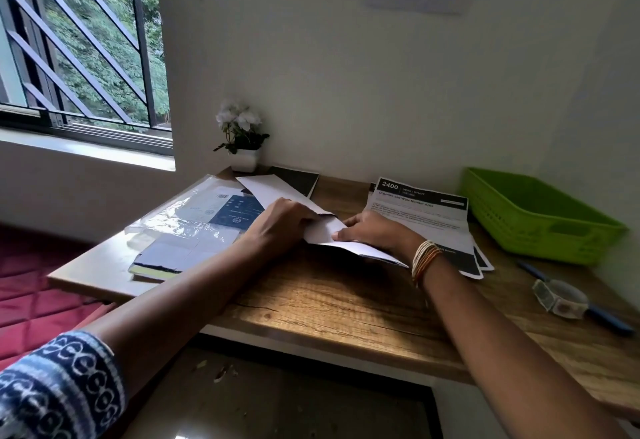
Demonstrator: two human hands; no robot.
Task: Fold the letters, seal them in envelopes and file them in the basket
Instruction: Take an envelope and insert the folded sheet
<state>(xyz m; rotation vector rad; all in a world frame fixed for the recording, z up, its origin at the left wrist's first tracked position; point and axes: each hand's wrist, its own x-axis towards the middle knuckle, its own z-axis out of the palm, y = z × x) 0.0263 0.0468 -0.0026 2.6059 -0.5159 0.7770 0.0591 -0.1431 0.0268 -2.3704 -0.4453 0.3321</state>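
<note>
A white envelope (270, 189) stretches across the middle of the wooden desk (329, 300), its far end pointing at the back wall. My left hand (280, 220) grips its middle from the left. My right hand (374, 230) pinches the near part, where a folded white letter (374, 251) sticks out toward my wrist. A stack of printed letters (426, 210) with black headers lies flat just right of my hands. The green plastic basket (540, 223) stands at the desk's right end, with nothing visible inside.
A clear plastic packet of envelopes (194, 213) and a notebook (156, 265) lie at the left. A potted white flower (242, 140) and a dark book (298, 178) stand at the back. A tape roll (561, 296) and blue pen (606, 317) lie near the right front edge.
</note>
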